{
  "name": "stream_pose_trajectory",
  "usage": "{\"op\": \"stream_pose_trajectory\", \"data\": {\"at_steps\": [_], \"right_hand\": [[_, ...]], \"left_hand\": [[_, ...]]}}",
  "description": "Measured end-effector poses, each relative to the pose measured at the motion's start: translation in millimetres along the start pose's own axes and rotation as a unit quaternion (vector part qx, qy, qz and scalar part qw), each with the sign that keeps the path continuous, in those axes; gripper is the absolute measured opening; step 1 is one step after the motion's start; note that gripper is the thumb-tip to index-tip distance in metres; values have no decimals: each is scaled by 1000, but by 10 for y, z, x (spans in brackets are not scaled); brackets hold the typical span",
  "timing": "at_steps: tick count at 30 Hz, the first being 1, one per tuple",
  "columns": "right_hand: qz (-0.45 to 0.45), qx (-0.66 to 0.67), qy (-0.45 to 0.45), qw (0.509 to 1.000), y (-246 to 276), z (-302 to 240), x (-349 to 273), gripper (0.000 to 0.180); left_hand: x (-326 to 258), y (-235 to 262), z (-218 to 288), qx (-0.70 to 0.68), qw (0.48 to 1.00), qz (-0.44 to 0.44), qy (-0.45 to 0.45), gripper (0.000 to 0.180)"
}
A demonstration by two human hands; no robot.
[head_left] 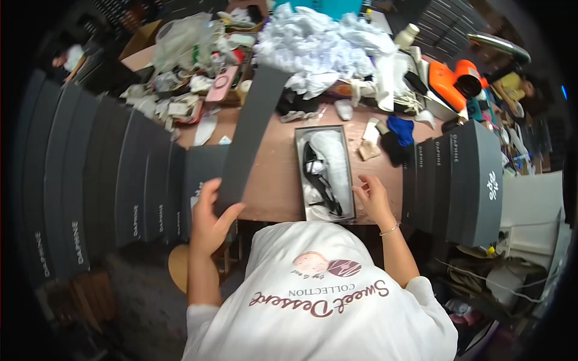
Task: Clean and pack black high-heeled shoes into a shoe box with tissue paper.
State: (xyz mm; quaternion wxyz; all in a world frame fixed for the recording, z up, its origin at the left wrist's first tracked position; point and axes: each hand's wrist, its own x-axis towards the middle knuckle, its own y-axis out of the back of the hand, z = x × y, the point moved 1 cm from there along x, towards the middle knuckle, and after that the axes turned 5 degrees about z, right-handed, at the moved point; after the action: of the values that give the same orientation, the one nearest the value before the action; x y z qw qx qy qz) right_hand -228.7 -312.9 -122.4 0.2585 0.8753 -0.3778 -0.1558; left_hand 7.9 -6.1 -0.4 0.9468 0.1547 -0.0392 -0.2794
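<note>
Currently the left hand [209, 224] has its grip clenched around the lower end of a long dark grey box lid [250, 135], held tilted above the table [274, 180]. The right hand [373, 198] rests released, fingers spread, touching the right edge of an open shoe box [324, 173] containing black shoes [319, 180] in white wrapping.

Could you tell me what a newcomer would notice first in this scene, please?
Probably the open shoe box mid-table with black shoes in white paper, the right hand at its edge. The left hand holds up its dark lid; rows of dark boxes stand at both sides.
</note>
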Motion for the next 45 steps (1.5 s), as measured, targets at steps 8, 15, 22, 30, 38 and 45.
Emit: {"op": "stream_pose_trajectory", "data": {"at_steps": [8, 15, 22, 30, 38, 45], "right_hand": [[-105, -159, 130, 973, -503, 22, 229, 27], [-109, -300, 93, 943, -701, -79, 414, 23], [18, -34, 49, 998, -291, 9, 364, 23], [-38, 329, -53, 942, 411, -100, 386, 16], [-54, -45, 492, 867, 676, -894, 366, 26], [-156, -44, 323, 932, 342, -889, 425, 36]], "left_hand": [[-23, -431, -624, 414, 908, 5, -70, 58], [260, -1753, -1005, -144, 957, -193, 164, 36], [121, -2091, -1108, 83, 949, -273, -135, 34], [87, -2101, -886, -16, 973, -210, 93, 28], [256, -1983, -292, -580, 548, -460, 390, 71], [498, -2074, -534, -530, 706, -263, 390, 30]]}}
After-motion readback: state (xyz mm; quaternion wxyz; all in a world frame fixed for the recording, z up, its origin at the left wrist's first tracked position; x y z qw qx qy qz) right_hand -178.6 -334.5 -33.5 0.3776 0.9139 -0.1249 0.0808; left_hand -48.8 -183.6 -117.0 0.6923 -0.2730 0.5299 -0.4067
